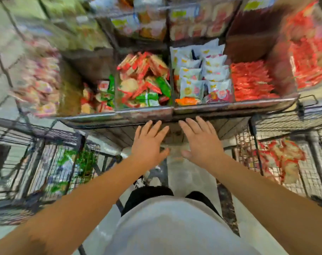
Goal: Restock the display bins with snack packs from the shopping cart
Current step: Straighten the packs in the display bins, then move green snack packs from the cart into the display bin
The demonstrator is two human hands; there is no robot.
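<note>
Nearest the body, both hands empty: left hand and right hand stretched flat, fingers straight, palms down just below the worn metal front rim of the display bins, holding nothing. Best next to turn to a black wire shopping cart at right, where red-and-cream snack packs lie, and take 1 small stack in a 2-handed grip. Farther off, best to match colours: the red-and-cream heap in the middle bin, not the white pouches beside it.
</note>
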